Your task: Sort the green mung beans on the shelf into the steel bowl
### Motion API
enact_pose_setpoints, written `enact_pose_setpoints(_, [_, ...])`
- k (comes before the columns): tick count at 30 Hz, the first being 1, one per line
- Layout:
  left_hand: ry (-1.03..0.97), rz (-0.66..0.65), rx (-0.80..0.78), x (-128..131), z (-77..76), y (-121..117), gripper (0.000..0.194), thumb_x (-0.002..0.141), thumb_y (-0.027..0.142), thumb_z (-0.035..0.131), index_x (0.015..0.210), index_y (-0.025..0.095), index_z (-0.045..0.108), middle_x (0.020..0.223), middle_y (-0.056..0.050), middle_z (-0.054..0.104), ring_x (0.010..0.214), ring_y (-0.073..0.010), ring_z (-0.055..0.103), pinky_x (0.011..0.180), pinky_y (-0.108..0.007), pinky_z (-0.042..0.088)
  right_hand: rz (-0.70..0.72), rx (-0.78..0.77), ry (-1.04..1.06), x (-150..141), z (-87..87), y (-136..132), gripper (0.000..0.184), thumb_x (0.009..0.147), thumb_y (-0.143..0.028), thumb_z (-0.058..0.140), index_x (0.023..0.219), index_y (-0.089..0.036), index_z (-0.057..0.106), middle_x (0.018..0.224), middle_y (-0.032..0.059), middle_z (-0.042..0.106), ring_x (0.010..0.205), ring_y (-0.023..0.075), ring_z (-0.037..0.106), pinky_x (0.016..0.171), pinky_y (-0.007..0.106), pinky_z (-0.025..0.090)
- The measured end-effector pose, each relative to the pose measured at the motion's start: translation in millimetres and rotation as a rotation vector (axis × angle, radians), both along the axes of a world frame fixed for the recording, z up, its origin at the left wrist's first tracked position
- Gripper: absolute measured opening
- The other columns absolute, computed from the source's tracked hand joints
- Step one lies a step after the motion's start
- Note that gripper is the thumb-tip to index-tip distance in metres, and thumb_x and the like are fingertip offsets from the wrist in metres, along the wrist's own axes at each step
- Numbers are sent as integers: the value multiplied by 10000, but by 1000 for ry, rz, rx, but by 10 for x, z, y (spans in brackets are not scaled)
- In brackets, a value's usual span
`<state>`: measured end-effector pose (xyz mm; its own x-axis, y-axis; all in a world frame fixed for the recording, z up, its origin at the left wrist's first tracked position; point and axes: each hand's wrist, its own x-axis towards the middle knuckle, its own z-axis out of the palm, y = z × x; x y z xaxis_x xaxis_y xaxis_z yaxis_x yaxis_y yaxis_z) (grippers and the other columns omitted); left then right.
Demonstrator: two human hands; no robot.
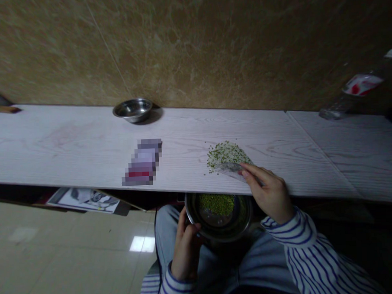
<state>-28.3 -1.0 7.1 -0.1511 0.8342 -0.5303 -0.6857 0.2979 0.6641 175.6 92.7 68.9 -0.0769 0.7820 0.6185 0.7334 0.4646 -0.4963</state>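
Observation:
My left hand (187, 247) grips the rim of a steel bowl (230, 236), thumb over the edge. The bowl is below the table's front edge, above my lap, with small green beans (216, 204) gathered on its far side. My right hand (271, 191) pinches a thin, see-through plastic sheet (231, 168) near the table edge. More green beans (227, 153) lie scattered just beyond my right fingertips; how far the sheet runs under them I cannot tell.
On the white wood-grain table (184, 165) lies a flat, pixelated object (143, 162). A small steel bowl (134, 110) stands by the wall. A clear bottle (359, 88) is at the right, a brown handle (6, 109) far left. An open drawer (88, 199) sits below.

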Motion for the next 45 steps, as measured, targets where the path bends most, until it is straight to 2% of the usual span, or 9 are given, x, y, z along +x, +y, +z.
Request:
enact_pose_setpoints(8, [-17,-2,44,21,-30,-27,677,682,241,742,1346,284,617,1230,-76,712,1093,-315,639,739,-325,551,-53,-38,69,72,-51,-57,237,942,-270,603,1103,-223,770,993,80,811,856,236,773,804,376,636])
enact_pose_setpoints(14, [-54,-24,28,-8,-110,-60,739,701,232,738,1416,265,556,1253,-104,696,1037,-293,649,798,-374,553,-119,-61,223,155,-162,-91,249,928,-306,630,1105,-194,763,1001,96,812,859,235,782,814,368,652])
enact_pose_setpoints(19, [-76,-19,13,-18,-155,-62,758,669,258,767,1400,281,571,1239,-105,711,1078,-328,655,837,-407,547,-136,-98,308,208,-208,-72,292,920,-353,645,1135,-185,750,972,106,813,868,247,785,819,382,656])
enact_pose_setpoints(24, [-48,11,-17,-8,-152,-56,697,658,261,774,1336,266,615,1220,-103,724,1089,-346,665,847,-423,545,-77,-135,252,312,-101,14,311,894,-331,672,1166,-197,739,936,82,815,830,234,782,788,368,657])
enact_pose_setpoints(28, [-37,13,-20,12,-145,-40,705,685,269,763,1370,271,593,1258,-110,711,1102,-339,651,827,-397,541,31,-154,151,350,240,436,280,866,-283,679,1127,-214,755,947,70,812,855,231,776,800,366,639])
enact_pose_setpoints(33, [-40,30,-29,56,-145,-30,756,696,247,747,1427,307,562,1268,-105,709,1107,-331,640,783,-374,540,213,-344,48,92,588,1427,161,789,-145,707,940,-177,755,882,62,795,854,209,755,825,373,599])
enact_pose_setpoints(38, [-54,64,-64,17,-212,-48,821,633,237,749,1427,327,559,1271,-94,705,1096,-318,650,772,-362,548,207,-487,104,-188,502,2120,180,733,-24,715,871,-139,727,806,58,779,778,181,729,793,347,575])
enact_pose_setpoints(41, [-39,75,-112,-34,-271,-48,869,598,248,750,1437,329,540,1276,-101,694,1106,-335,643,776,-379,557,163,-543,153,-116,414,2238,180,741,-3,712,868,-131,705,726,43,758,652,159,697,708,320,568])
enact_pose_setpoints(45, [-45,61,-109,-75,-338,-22,915,580,270,763,1456,297,499,1295,-125,678,1169,-381,613,794,-409,556,36,-602,252,261,403,2176,160,783,-3,687,851,-144,660,658,32,724,570,149,674,614,285,548])
